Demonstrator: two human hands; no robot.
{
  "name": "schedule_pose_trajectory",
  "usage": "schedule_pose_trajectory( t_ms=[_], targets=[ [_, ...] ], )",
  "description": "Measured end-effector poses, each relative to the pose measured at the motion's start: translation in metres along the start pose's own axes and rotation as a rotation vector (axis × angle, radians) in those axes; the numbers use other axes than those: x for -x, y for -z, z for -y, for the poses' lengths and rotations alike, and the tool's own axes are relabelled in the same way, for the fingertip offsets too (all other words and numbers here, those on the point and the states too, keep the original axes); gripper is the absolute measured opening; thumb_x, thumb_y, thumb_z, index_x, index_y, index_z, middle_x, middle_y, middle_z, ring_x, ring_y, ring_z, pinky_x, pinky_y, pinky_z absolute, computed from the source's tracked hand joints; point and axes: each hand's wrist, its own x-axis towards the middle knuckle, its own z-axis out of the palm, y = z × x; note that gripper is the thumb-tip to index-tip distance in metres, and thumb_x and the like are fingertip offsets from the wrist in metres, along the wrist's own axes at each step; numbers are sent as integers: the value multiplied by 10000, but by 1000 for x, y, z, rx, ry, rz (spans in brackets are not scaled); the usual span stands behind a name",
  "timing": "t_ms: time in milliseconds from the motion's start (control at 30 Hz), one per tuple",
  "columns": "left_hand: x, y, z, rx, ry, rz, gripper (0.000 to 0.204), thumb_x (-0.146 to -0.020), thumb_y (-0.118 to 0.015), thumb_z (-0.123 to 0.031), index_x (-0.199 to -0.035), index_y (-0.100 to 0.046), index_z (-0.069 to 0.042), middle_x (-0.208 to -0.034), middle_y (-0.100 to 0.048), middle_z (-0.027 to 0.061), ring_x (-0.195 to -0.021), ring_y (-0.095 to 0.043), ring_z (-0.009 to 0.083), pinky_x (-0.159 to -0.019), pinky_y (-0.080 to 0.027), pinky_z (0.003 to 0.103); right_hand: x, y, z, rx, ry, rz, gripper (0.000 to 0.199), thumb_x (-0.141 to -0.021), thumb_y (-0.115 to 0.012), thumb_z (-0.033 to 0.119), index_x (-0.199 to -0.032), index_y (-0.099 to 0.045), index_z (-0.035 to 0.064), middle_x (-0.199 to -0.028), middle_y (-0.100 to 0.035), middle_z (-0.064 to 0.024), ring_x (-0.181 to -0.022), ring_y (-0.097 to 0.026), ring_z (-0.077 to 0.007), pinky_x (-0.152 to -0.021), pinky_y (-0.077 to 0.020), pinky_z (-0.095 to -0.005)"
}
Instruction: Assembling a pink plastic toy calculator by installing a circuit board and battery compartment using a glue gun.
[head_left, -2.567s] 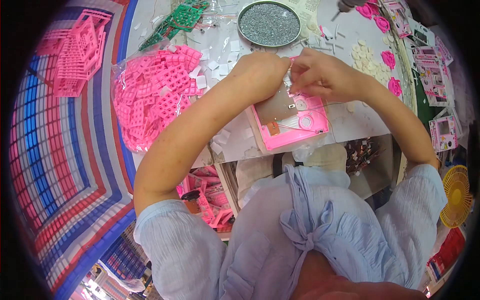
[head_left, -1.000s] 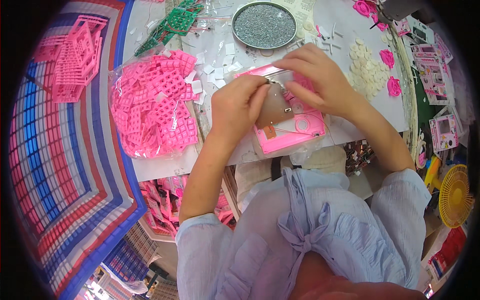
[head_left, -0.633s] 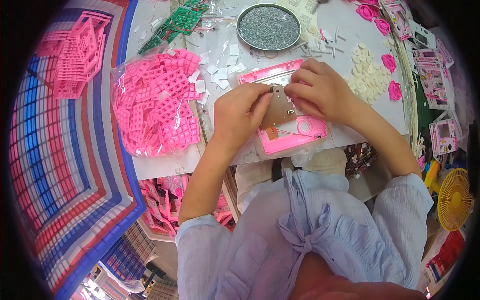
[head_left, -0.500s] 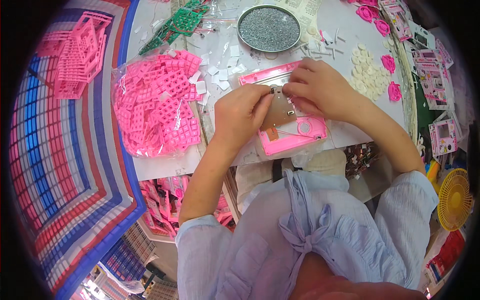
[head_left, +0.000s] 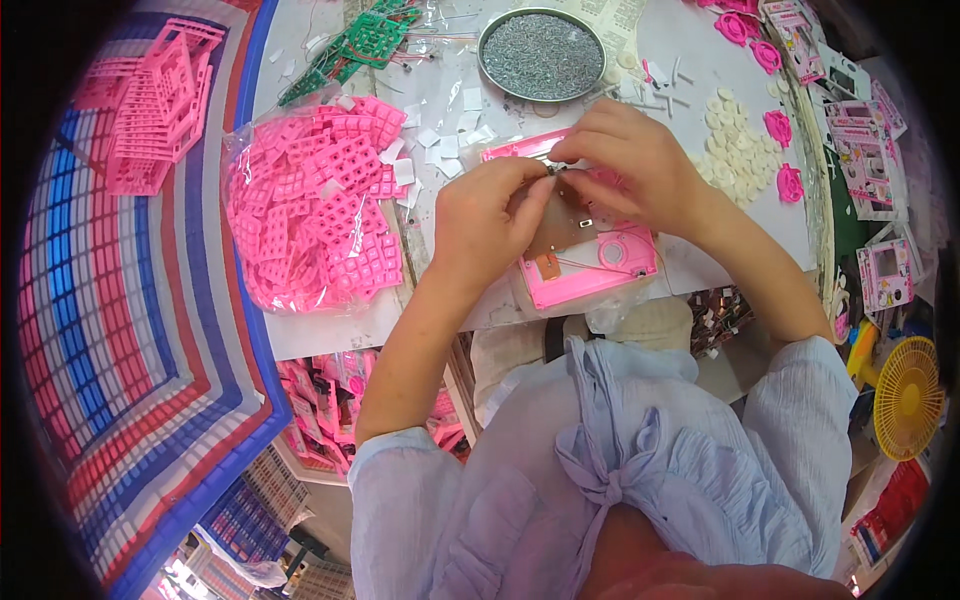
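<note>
Wht table (head_left: 665, 30), striped tarp (head_left: 200, 300), L grip (head_left: 488, 215) over pink case (head_left: 585, 287), hold unclr

pale-blue blouse (head_left: 520, 440) | knotted front tie (head_left: 612, 488) | ruffles (head_left: 705, 480) | short sleeves (head_left: 405, 485), apparently crinkled

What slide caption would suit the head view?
Left hand and right hand work close together at a brown board over a pink case.

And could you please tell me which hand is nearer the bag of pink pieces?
Left. The left hand is right of the bag of pink pieces, apart from it; the right hand is farther right, beyond the left.
</note>
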Motion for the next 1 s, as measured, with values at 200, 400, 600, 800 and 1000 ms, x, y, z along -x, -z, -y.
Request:
schedule_pose_trajectory(
  t_ms=[200,400,600,800,1000],
  targets=[
    [-4,-7,8,-25,-59,-61,88,-847,-732,-83,-928,-716,-53,-853,-713,107,-729,-694,271,-648,-545,342,-6,5,-3,-101,-61,59,259,-820,-707,65,-1078,-689,45,-940,-649,-112,-871,-602,-292,-784,-492,-386],
    [3,-6,10,-101,-170,-30,109,-847,-734,-97,-948,-712,-64,-903,-723,99,-774,-701,279,-683,-551,357,-46,20,-49,-411,-196,200,348,-895,-660,126,-1236,-692,65,-976,-678,-82,-922,-639,-201,-867,-497,-351],
    [13,-3,5,-17,14,-3,112,-880,-720,-112,-970,-713,-46,-857,-717,112,-738,-706,255,-654,-548,340,-136,5,-173,532,-358,-78,288,-894,-650,121,-1170,-651,40,-1113,-630,-124,-1094,-584,-311,-935,-503,-391],
    [12,-1,2,98,284,37,101,-933,-671,-50,-999,-707,17,-835,-736,59,-722,-652,60,-667,-515,211,-157,-5,-223,1049,-201,6,160,-813,-639,214,-910,-723,117,-1042,-612,-72,-1011,-607,-276,-743,-545,-373],
    [14,-10,17,334,304,-184,78,-913,-706,-69,-942,-698,3,-688,-664,35,-585,-569,52,-558,-472,224,-148,-12,-155,476,-122,-489,319,-790,-710,100,-1098,-630,71,-1237,-582,-122,-1201,-519,-341,-961,-473,-431]
  ],
)
